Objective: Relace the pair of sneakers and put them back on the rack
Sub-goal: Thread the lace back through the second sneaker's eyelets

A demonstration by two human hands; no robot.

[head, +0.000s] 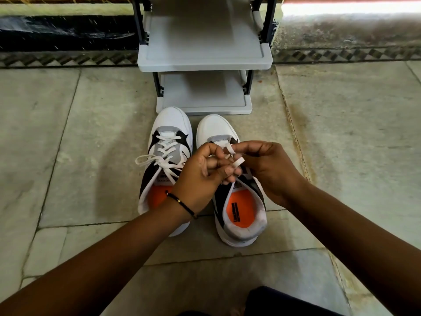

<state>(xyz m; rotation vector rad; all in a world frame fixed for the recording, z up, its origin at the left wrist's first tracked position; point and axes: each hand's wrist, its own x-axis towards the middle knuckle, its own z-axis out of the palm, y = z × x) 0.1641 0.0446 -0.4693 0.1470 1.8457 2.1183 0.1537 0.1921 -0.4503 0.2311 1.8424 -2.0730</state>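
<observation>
Two white, grey and black sneakers with orange insoles stand side by side on the floor, toes toward the rack. The left sneaker (pixel 169 133) is laced, with a tied bow lying over its left side. Over the right sneaker (pixel 216 128) my left hand (pixel 198 176) and my right hand (pixel 271 169) meet above the tongue. Both pinch loops of its white lace (pixel 230 149), which wraps around my fingertips. My hands hide the lacing beneath them. The grey shoe rack (pixel 205 62) stands just beyond the toes, its two visible shelves bare.
Grey stone floor tiles spread to both sides of the shoes. A patterned border strip (pixel 341 54) and a dark step (pixel 57 33) run along the back, behind the rack. A dark piece of clothing (pixel 273 302) shows at the bottom edge.
</observation>
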